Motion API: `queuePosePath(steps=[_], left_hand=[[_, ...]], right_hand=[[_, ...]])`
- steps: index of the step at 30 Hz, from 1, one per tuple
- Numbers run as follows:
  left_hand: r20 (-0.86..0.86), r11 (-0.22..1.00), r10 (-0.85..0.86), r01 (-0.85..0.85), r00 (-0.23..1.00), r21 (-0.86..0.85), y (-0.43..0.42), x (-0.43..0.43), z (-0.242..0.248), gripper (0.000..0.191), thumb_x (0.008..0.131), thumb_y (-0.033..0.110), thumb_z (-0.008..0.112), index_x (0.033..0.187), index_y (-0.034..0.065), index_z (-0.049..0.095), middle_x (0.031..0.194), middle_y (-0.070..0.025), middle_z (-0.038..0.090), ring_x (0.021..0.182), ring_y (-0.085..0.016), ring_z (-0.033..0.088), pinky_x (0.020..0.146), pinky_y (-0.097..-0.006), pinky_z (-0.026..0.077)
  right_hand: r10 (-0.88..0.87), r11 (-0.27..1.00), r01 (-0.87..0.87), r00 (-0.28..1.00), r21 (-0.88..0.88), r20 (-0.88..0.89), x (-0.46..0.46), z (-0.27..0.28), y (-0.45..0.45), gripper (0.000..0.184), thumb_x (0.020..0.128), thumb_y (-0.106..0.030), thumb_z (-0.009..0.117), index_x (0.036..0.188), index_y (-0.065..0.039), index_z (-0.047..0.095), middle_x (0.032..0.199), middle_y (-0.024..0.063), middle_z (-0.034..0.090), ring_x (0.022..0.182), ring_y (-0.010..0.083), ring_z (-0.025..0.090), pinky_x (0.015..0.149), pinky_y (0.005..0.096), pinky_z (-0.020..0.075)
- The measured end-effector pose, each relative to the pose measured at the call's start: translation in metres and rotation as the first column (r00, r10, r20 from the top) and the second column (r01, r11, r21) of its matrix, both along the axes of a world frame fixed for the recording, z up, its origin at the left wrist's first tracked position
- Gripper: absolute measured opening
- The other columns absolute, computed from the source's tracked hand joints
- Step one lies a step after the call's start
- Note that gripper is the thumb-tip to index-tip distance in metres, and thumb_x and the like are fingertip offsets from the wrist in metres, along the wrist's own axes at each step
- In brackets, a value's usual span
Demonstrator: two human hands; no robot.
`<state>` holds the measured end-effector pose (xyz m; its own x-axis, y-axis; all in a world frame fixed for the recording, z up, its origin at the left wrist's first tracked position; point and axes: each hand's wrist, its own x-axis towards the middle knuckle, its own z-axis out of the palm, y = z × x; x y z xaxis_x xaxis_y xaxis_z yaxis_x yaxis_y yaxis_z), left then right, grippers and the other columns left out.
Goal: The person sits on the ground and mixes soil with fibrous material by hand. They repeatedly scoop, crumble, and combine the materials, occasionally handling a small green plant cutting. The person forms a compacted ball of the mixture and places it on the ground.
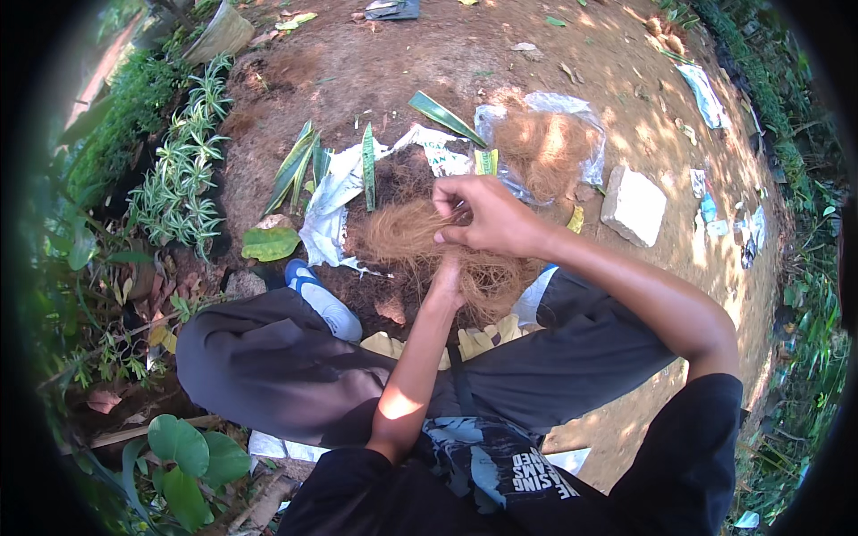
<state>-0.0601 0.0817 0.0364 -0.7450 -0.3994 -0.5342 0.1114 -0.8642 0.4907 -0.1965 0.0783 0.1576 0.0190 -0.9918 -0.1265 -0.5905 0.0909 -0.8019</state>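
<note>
My right hand (486,214) is bent over a wad of brown coconut fibre (402,231), fingers curled and thumb pressed on the strands. My left hand (454,273) reaches in from below; its fingers are hidden behind the fibre and my right hand. A looser tangle of fibre (496,281) hangs beside my left wrist. Under the hands lies dark soil (402,171) on a torn white sack (328,208) that bears print. Cut snake plant leaves stand or lie around it, among them an upright leaf (369,167) and a slanting one (446,117).
More coconut fibre (546,151) lies on a clear plastic bag (595,157) beyond my right hand. A pale stone block (634,206) sits right of it. Spider plants (181,174) border the left side. My crossed legs (281,368) and a blue-and-white shoe (325,301) frame the near side.
</note>
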Motion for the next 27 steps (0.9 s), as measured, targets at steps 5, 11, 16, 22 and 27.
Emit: queuePosePath(steps=[5, 11, 16, 22, 27], left_hand=[[-0.178, 0.99, 0.072, -0.049, 0.981, 0.131, 0.0, 0.005, 0.007, 0.095, 0.088, 0.077, 0.048, 0.153, 0.0093, 0.029, 0.15, -0.0135, 0.044, 0.129, -0.028, 0.055, 0.107, -0.0487, 0.05], [-0.334, 0.887, 0.414, -0.294, 0.847, 0.356, -0.019, 0.005, -0.003, 0.067, 0.098, 0.06, 0.046, 0.137, 0.0061, 0.055, 0.126, -0.0168, 0.065, 0.115, -0.033, 0.063, 0.099, -0.0521, 0.053], [-0.477, 0.859, 0.474, -0.271, 0.74, 0.434, -0.032, 0.02, -0.019, 0.068, 0.098, 0.062, 0.045, 0.131, 0.0034, 0.058, 0.121, -0.0171, 0.067, 0.108, -0.032, 0.066, 0.095, -0.051, 0.055], [-0.331, 0.913, 0.401, -0.341, 0.854, 0.225, -0.023, 0.011, -0.001, 0.062, 0.101, 0.055, 0.045, 0.133, 0.0026, 0.056, 0.123, -0.0178, 0.065, 0.11, -0.032, 0.064, 0.098, -0.0483, 0.052], [-0.144, 0.878, 0.477, -0.464, 0.867, 0.115, -0.003, -0.005, 0.014, 0.059, 0.102, 0.048, 0.047, 0.14, 0.0036, 0.049, 0.136, -0.0165, 0.056, 0.124, -0.03, 0.055, 0.109, -0.0441, 0.043]], right_hand=[[0.088, 0.961, -0.127, 0.983, -0.246, -0.163, 0.001, 0.018, -0.001, 0.056, 0.082, -0.037, 0.077, 0.125, -0.005, 0.06, 0.116, 0.0138, 0.064, 0.113, 0.0312, 0.06, 0.103, 0.0419, 0.0459], [-0.439, 0.824, 0.518, 0.839, -0.228, 0.321, -0.019, 0.021, -0.001, 0.043, 0.096, -0.034, 0.063, 0.128, -0.006, 0.057, 0.129, 0.0104, 0.059, 0.125, 0.027, 0.054, 0.108, 0.0451, 0.0415], [-0.622, 0.78, 0.54, 0.612, 0.317, 0.489, 0.0, -0.014, 0.008, 0.044, 0.106, -0.035, 0.042, 0.135, -0.005, 0.055, 0.138, 0.0134, 0.055, 0.129, 0.0252, 0.051, 0.114, 0.0423, 0.0368], [-0.558, 0.817, 0.373, 0.325, 0.439, 0.764, 0.028, -0.026, 0.024, 0.052, 0.108, -0.038, 0.032, 0.146, -0.006, 0.047, 0.148, 0.0138, 0.049, 0.139, 0.0239, 0.042, 0.119, 0.0391, 0.029], [-0.505, 0.833, 0.497, 0.499, 0.244, 0.704, 0.037, -0.033, 0.028, 0.049, 0.108, -0.036, 0.037, 0.14, -0.004, 0.055, 0.148, 0.0115, 0.051, 0.141, 0.0233, 0.04, 0.121, 0.0365, 0.0254]])
